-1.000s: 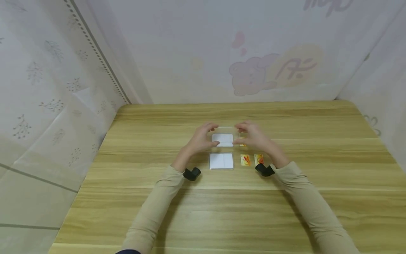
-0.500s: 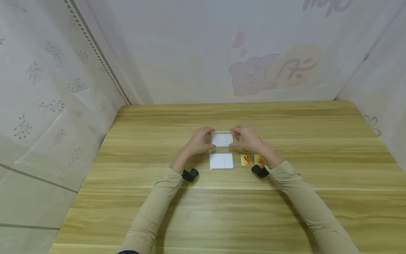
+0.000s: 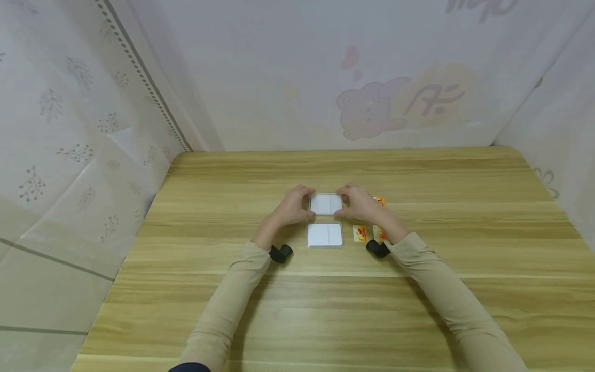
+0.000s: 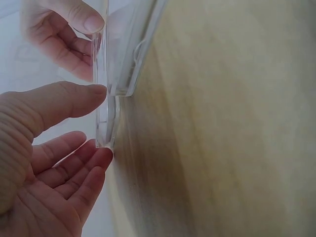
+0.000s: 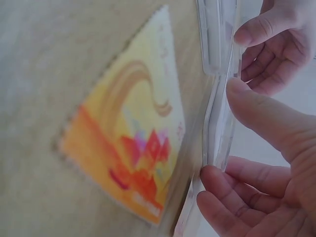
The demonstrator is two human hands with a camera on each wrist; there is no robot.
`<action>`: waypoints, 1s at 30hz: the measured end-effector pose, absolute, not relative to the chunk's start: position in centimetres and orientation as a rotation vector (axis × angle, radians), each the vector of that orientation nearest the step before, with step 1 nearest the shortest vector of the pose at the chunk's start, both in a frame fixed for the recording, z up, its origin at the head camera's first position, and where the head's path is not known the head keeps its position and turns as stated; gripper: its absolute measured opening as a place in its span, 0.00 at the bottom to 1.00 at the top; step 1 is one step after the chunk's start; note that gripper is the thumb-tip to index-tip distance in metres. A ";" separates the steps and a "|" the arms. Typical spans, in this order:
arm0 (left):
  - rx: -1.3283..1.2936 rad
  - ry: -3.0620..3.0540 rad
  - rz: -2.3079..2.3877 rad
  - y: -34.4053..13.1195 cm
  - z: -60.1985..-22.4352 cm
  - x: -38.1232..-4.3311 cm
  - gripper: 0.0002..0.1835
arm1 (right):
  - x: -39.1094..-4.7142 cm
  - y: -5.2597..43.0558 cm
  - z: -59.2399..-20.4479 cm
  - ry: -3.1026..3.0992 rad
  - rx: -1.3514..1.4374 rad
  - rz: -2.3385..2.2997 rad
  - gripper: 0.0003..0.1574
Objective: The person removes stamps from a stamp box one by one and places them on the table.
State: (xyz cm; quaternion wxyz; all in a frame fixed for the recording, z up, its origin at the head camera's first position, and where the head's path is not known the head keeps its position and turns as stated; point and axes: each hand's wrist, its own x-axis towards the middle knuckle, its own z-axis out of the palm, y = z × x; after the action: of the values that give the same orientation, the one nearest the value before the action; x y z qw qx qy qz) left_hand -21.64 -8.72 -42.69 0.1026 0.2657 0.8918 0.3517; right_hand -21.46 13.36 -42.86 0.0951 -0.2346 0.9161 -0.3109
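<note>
A flat clear plastic case with a white inside lies in the middle of the table. My left hand pinches its clear lid at the left end, thumb on the near edge and fingers on the far one. At the right end my right hand pinches the same lid likewise. The wrist views show the lid close over the white base. A second clear case with a white inside sits just nearer to me, untouched. Beside it lie two small colourful stamps, the right one partly hidden by my right wrist.
Another orange stamp shows behind my right hand. The wooden table runs up to a pale printed curtain at the back. Black wrist cameras sit at both cuffs.
Both hands have brought the clear lid down and toward me onto the far white base. My right hand has shifted slightly left, uncovering part of the stamp behind it.
</note>
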 end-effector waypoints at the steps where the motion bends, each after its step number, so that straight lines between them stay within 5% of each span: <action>1: 0.783 2.633 1.035 -8.7 -42.7 -21.7 0.32 | -21.5 13.3 -42.9 2.721 -0.705 -0.916 0.41; 30: 0.789 2.702 1.047 -9.2 -43.0 -20.9 0.29 | -20.2 13.9 -42.9 2.813 -0.690 -0.902 0.40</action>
State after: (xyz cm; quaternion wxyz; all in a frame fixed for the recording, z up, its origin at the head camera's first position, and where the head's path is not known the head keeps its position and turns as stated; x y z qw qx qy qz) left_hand -20.91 -9.18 -43.00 0.0693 0.2620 0.8975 0.3479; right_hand -20.16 13.90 -42.90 0.0538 -0.2272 0.9259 -0.2969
